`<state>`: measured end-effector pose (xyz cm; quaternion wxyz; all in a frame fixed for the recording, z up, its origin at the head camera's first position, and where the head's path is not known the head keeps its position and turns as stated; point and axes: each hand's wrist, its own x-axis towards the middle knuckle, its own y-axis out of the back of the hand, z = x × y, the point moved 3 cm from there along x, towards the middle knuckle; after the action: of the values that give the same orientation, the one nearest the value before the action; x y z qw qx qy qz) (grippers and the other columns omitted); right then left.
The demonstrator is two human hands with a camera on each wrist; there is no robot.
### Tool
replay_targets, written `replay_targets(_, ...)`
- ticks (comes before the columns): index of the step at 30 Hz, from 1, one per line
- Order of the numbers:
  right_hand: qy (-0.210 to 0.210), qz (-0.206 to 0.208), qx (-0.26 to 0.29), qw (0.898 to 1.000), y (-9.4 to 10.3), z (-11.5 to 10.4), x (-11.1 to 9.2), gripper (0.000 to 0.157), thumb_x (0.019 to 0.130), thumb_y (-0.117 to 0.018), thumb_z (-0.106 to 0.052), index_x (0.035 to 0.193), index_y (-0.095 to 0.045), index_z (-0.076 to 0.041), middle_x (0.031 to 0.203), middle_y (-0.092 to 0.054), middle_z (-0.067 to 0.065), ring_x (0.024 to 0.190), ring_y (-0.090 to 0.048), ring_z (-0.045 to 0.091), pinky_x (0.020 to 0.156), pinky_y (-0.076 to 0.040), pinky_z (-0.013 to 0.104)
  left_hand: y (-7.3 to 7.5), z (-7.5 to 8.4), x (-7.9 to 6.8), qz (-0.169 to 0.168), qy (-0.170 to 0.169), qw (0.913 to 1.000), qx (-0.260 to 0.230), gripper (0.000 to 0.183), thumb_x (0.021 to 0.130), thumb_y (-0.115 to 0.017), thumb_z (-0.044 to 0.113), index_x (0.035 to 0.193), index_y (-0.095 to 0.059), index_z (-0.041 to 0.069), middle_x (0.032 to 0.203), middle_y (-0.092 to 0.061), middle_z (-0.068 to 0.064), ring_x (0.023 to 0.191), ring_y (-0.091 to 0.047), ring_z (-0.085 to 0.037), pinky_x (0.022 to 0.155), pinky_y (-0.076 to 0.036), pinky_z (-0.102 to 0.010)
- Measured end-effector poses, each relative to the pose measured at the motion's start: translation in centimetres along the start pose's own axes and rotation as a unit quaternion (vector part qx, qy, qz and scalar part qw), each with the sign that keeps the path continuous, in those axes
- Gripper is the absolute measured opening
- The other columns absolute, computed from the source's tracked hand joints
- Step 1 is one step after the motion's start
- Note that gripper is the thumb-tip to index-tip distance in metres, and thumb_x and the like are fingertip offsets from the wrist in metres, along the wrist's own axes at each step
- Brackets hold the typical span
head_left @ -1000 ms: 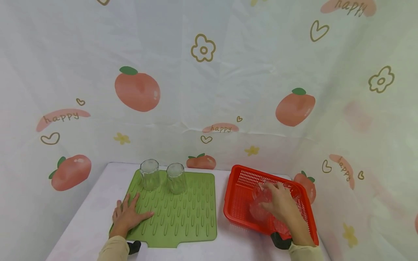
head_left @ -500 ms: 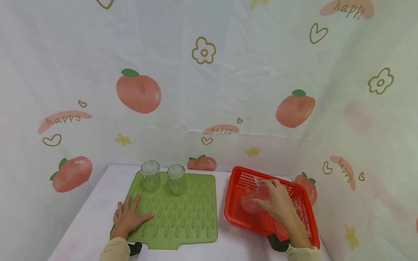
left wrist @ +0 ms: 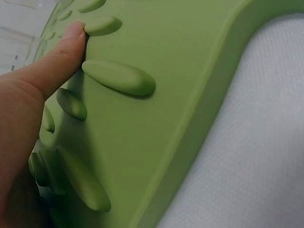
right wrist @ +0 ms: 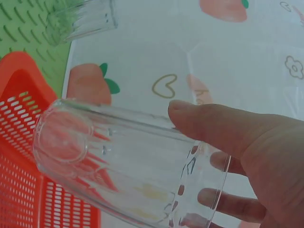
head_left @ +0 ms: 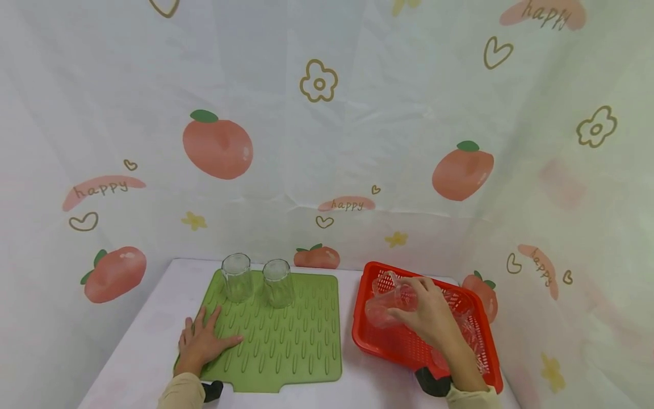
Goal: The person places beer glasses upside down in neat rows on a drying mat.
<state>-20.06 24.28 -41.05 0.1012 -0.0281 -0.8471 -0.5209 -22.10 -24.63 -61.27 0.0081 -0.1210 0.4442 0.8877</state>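
Observation:
My left hand (head_left: 200, 345) rests with fingers spread on the left edge of a green ridged drying mat (head_left: 286, 363). In the left wrist view its thumb (left wrist: 61, 54) touches the mat between raised ridges. My right hand (head_left: 431, 315) grips a clear drinking glass (head_left: 382, 309) near its rim, over the red basket. The right wrist view shows this glass (right wrist: 118, 156) tilted, base away from the palm, thumb on one side and fingers on the other. A clear loop shape shows beside it. Two more glasses (head_left: 237, 278) (head_left: 278, 284) stand at the mat's back left.
A red perforated plastic basket (head_left: 360, 335) stands on the right of the white-covered table (head_left: 133, 346). Several clear glass pieces (head_left: 472, 329) lie in its right part, partly hidden by my right arm. A white curtain (head_left: 276, 147) printed with fruit encloses the back and sides.
My right hand has moved the glass leftward and slightly up within the basket area, tipping it further over. My left hand has stayed on the mat.

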Motion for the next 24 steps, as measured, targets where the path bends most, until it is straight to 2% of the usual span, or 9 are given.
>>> replay_targets(6, 0.016, 0.010, 0.036, 0.999, -0.2, -0.4, 0.0, 0.065, 0.077, -0.090, -0.036, 0.133, -0.061, -0.021, 0.128, -0.059, 0.008, 0.119, -0.059, 0.032, 0.089, -0.060, 0.056, -0.2, -0.3, 0.0, 0.003, -0.002, 1.0000, 0.001, 0.120, 0.078, -0.075, 0.067, 0.163, -0.015, 0.009, 0.166, 0.007, -0.031, 0.148, 0.014, -0.065, 0.115, 0.003, -0.081)
replay_targets(13, 0.036, 0.031, 0.071, 0.996, -0.6, -1.0, 0.0, 0.064, 0.079, -0.089, -0.036, 0.133, -0.060, -0.018, 0.128, -0.059, 0.009, 0.117, -0.060, 0.029, 0.090, -0.060, 0.054, -0.3, -0.5, 0.3, -0.003, 0.000, 1.0000, 0.002, 0.120, 0.079, -0.074, 0.068, 0.164, -0.013, 0.011, 0.167, 0.009, -0.030, 0.148, 0.016, -0.064, 0.115, 0.003, -0.081)
replay_targets(24, 0.031, 0.040, 0.126, 0.991, -2.0, -1.7, 0.3, 0.067, 0.077, -0.090, -0.038, 0.135, -0.060, -0.020, 0.132, -0.060, 0.005, 0.117, -0.060, 0.025, 0.092, -0.060, 0.050, -0.1, -0.1, 0.1, -0.010, 0.005, 0.9999, 0.000, 0.120, 0.079, -0.075, 0.067, 0.164, -0.013, 0.010, 0.166, 0.008, -0.030, 0.148, 0.015, -0.065, 0.115, 0.003, -0.081)
